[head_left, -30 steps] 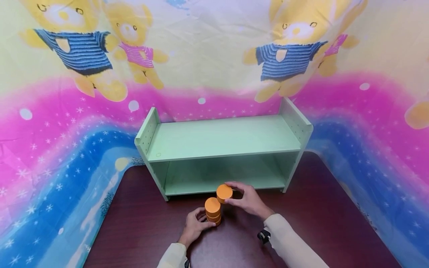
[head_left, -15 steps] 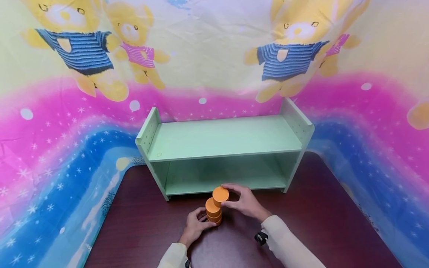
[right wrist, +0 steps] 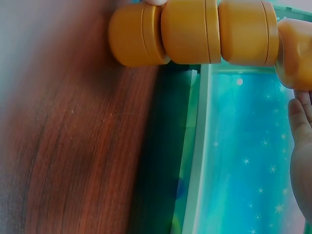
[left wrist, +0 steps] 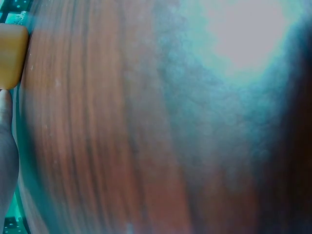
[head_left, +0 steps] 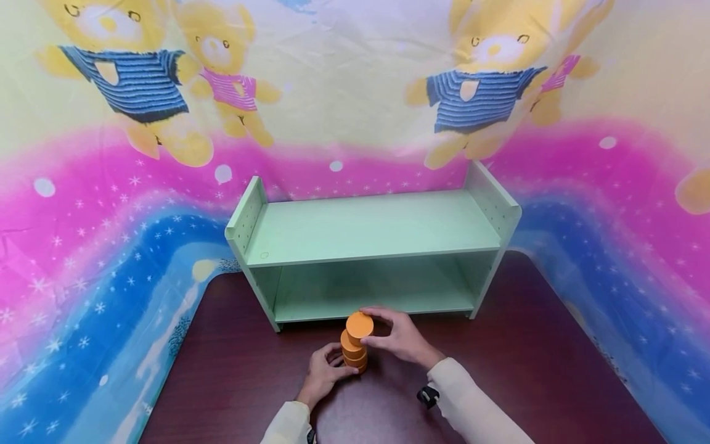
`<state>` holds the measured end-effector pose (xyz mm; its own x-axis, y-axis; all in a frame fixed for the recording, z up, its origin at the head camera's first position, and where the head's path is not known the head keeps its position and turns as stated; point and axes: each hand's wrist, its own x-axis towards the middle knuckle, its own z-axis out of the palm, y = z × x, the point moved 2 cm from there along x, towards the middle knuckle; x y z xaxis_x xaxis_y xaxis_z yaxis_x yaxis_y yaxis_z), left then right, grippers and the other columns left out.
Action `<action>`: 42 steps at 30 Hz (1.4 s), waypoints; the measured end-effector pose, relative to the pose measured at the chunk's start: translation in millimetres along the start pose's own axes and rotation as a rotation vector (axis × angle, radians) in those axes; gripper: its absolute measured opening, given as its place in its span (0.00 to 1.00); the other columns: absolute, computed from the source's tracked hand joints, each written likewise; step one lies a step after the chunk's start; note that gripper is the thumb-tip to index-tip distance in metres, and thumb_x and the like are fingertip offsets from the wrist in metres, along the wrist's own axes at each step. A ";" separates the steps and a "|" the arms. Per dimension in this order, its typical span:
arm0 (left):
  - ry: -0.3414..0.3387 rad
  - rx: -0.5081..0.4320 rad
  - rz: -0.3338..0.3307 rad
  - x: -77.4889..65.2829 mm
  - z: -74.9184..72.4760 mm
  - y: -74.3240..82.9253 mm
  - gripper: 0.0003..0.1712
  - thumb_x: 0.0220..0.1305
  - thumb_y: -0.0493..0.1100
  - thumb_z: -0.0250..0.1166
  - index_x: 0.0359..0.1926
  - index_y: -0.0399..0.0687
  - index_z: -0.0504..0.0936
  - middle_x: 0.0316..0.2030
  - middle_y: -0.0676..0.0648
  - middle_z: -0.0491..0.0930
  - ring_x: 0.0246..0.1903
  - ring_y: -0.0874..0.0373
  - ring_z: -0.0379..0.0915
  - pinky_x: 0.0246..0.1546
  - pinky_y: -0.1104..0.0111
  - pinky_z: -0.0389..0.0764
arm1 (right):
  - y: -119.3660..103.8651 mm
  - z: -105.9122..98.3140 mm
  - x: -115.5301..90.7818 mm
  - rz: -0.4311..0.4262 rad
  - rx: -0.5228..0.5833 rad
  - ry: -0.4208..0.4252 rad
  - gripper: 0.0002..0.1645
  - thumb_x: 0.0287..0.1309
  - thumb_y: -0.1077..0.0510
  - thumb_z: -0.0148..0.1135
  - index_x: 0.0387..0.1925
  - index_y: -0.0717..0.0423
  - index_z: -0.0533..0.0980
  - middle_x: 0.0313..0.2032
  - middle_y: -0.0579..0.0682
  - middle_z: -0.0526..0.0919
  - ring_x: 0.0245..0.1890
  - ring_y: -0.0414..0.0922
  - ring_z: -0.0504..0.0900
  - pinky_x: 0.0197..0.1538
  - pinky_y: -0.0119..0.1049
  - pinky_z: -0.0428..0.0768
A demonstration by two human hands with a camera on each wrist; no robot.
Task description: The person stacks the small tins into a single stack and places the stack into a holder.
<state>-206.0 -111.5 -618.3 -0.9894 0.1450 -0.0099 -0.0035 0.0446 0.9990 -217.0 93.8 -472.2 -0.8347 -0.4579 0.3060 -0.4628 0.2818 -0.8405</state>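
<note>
Three small orange lidded jars [head_left: 354, 356] stand in an upright stack on the table. My left hand [head_left: 322, 373] grips the stack near its base, thumb in front and fingers behind. In the left wrist view, the thumb touches the edge of an orange jar [left wrist: 10, 56]. At the top of the stack, my right hand [head_left: 403, 338] pinches another orange jar [head_left: 359, 324] between thumb and fingers. This jar overlaps the top of the stack and sits slightly off line to the right. The right wrist view shows the held jar [right wrist: 296, 54] right at the end of the row of jars [right wrist: 190, 31].
A pale green two-tier shelf [head_left: 371, 228] stands on the table behind the hands, its lower front edge close to the stack. The dark red-brown table [head_left: 222, 370] stretches out to both sides. A printed bear curtain [head_left: 344, 111] hangs behind and around it.
My right hand has carried its jar leftward, from beside the stack to over its top. The left hand has stayed at the base of the stack.
</note>
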 end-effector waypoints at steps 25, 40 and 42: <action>0.002 0.003 -0.009 2.0 1.0 1.1 0.32 0.46 0.28 0.79 0.54 0.30 0.79 0.55 0.33 0.78 0.57 0.38 0.76 0.53 0.62 0.82 | -5.3 7.9 1.9 -0.026 -0.005 -0.023 0.31 0.52 0.65 0.76 0.59 0.67 0.77 0.57 0.58 0.81 0.58 0.54 0.79 0.62 0.50 0.77; -0.006 -0.020 -0.001 1.0 0.7 2.3 0.32 0.46 0.29 0.79 0.54 0.31 0.79 0.55 0.35 0.79 0.57 0.40 0.76 0.54 0.63 0.82 | -3.3 9.7 2.7 -0.034 0.034 -0.022 0.31 0.52 0.66 0.76 0.58 0.69 0.77 0.56 0.60 0.81 0.57 0.56 0.79 0.61 0.55 0.77; -0.005 -0.023 0.005 0.3 0.4 1.7 0.32 0.46 0.30 0.79 0.54 0.30 0.79 0.55 0.35 0.79 0.57 0.40 0.76 0.54 0.63 0.82 | -4.0 9.6 2.2 -0.033 0.030 -0.023 0.32 0.52 0.66 0.76 0.59 0.68 0.76 0.56 0.60 0.81 0.57 0.56 0.79 0.61 0.54 0.77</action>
<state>-206.2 -111.0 -616.7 -0.9886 0.1504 -0.0050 -0.0019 0.0211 0.9998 -214.1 83.6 -472.4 -0.8120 -0.4858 0.3236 -0.4802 0.2409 -0.8434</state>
